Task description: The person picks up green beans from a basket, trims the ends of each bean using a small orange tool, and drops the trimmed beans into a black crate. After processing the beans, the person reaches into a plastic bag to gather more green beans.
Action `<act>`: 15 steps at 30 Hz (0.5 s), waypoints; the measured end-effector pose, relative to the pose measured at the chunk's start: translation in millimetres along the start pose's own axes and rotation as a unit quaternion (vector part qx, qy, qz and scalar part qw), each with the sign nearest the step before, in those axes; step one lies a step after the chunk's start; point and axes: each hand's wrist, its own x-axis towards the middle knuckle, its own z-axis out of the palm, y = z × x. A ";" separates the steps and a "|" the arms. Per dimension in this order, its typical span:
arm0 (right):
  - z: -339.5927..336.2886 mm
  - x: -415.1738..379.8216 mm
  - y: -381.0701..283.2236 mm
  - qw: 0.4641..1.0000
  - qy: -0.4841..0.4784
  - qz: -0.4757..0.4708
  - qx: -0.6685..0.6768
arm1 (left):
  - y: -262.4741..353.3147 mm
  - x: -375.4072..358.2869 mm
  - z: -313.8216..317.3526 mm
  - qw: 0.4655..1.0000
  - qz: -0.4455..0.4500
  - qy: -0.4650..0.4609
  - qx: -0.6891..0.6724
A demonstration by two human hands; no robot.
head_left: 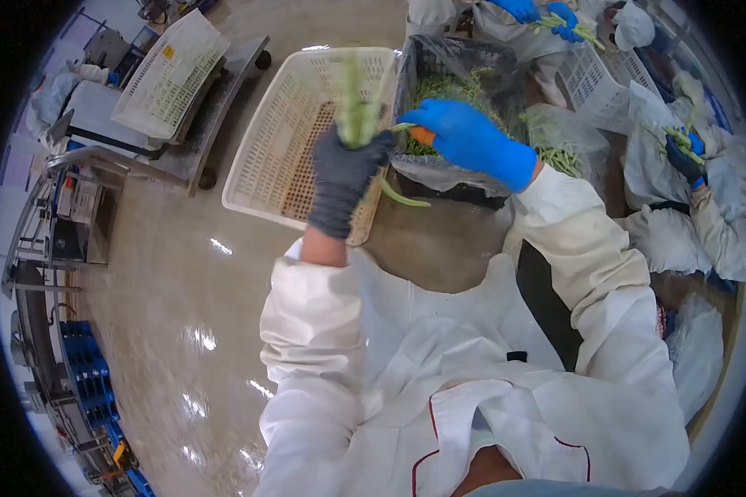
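Observation:
My left hand (344, 178), in a dark grey glove, is closed round a bunch of long green stalks (355, 103) that stand upright from it, blurred at the top. One curved stalk (402, 195) hangs below the fist. To the right, my right hand (472, 141) wears a blue glove and pinches something orange (423, 135) at its fingertips, touching a thin green stem that runs to my left hand. Both hands are over the gap between a white crate (253, 157) and a black-lined crate (408, 74) holding green trimmings (452, 89).
A clear bag of green stalks (559, 153) lies right of the black-lined crate. Co-workers' gloved hands (564, 22) handle greens at the top and right. A white crate (170, 74) rests on a cart (224, 99) at the upper left. The floor (182, 331) looks wet.

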 end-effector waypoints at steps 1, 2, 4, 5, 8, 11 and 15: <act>-1.6 1.6 -9.6 0.999 0.012 -0.015 0.032 | -1.8 0.0 12.0 1.000 0.024 -0.003 0.012; -3.3 2.2 -14.0 0.997 0.025 -0.029 0.063 | -3.4 -0.1 19.3 0.998 0.049 -0.006 0.024; -6.7 2.5 -11.0 0.994 0.050 -0.023 0.092 | 4.9 0.6 16.8 0.999 0.019 0.005 -0.047; -8.8 2.5 -9.0 0.992 0.064 -0.019 0.106 | 10.9 1.9 15.4 0.997 0.005 0.009 -0.081; -17.1 1.2 -5.9 0.995 0.066 -0.037 0.068 | 3.2 3.0 14.3 0.996 -0.024 0.024 -0.084; -16.5 -1.7 -6.2 0.997 0.056 -0.025 0.054 | 0.1 0.3 16.4 0.998 -0.029 0.024 -0.043; -11.2 -2.4 -6.0 0.994 0.099 0.002 0.049 | 0.4 -2.4 21.1 1.000 0.009 0.027 0.006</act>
